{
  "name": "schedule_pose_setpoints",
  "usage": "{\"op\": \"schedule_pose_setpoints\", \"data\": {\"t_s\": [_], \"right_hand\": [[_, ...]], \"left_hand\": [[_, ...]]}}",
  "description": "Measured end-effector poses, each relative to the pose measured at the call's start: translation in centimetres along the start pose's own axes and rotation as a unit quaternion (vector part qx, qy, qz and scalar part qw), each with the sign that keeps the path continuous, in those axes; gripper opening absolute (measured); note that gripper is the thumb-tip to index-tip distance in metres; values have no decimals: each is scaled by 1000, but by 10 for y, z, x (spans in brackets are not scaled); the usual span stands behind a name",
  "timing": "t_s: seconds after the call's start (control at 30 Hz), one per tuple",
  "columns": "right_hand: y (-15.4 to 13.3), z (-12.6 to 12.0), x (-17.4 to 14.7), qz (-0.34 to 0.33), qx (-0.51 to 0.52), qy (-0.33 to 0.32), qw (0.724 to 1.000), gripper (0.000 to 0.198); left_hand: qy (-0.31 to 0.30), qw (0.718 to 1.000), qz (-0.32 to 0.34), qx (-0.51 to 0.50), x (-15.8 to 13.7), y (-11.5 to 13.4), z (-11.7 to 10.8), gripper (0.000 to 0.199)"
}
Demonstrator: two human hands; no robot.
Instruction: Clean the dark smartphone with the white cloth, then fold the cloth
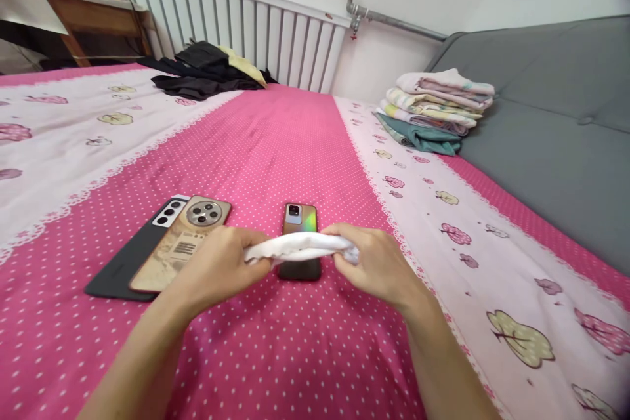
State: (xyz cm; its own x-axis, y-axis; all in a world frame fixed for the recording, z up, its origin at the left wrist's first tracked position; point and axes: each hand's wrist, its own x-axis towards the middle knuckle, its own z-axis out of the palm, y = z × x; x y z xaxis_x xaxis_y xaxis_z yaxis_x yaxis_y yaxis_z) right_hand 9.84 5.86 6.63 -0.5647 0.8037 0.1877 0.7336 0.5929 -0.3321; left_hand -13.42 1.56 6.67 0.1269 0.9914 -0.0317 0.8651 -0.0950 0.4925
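A folded white cloth (298, 246) is stretched level between my two hands, above the bed. My left hand (229, 262) pinches its left end, and my right hand (371, 262) grips the right end. Beneath the cloth, partly covered by it, lies a phone (301, 216) with a shiny, rainbow-tinted back, camera side up. Left of it a gold-brown phone (189, 236) overlaps a larger dark phone (132, 259); both show their camera backs. My left hand and forearm hide part of the gold-brown phone.
The bed has a pink dotted sheet (290, 151) with pale printed bands. A stack of folded cloths (436, 108) sits by the grey headboard (556, 92). Dark clothes (201, 69) lie near the white radiator (246, 20). A wooden desk (98, 16) stands far left.
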Motion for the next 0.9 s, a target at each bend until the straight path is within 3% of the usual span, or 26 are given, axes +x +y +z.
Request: {"op": "schedule_pose_setpoints", "data": {"t_s": [0.1, 0.2, 0.4, 0.5, 0.6, 0.73, 0.8, 0.9], "right_hand": [[3, 5, 3, 23, -49, 24, 998, 42], [9, 8, 4, 45, -70, 45, 996, 37], [24, -5, 4, 75, -55, 84, 992, 25], [33, -12, 2, 105, 0, 85, 991, 27], [42, -13, 0, 108, 77, 16, 991, 23], [52, -13, -4, 104, 99, -137, 980, 20], [54, -14, -6, 93, 113, -192, 971, 34], [53, -16, -7, 82, 149, -216, 961, 67]], "left_hand": [[70, 997, -27, -16, 2, 1, -1, 29], [113, 992, -46, -14, 3, 3, -2, 30], [139, 986, -88, 5, 3, 1, -6, 34], [135, 985, -103, 9, 3, 0, -7, 35], [109, 988, -99, 41, 4, -3, -6, 34], [-13, 991, -90, 98, 7, -11, 2, 29], [-53, 988, -90, 117, 7, -16, 5, 27], [-80, 988, -60, 115, 6, -20, 7, 27]]}}
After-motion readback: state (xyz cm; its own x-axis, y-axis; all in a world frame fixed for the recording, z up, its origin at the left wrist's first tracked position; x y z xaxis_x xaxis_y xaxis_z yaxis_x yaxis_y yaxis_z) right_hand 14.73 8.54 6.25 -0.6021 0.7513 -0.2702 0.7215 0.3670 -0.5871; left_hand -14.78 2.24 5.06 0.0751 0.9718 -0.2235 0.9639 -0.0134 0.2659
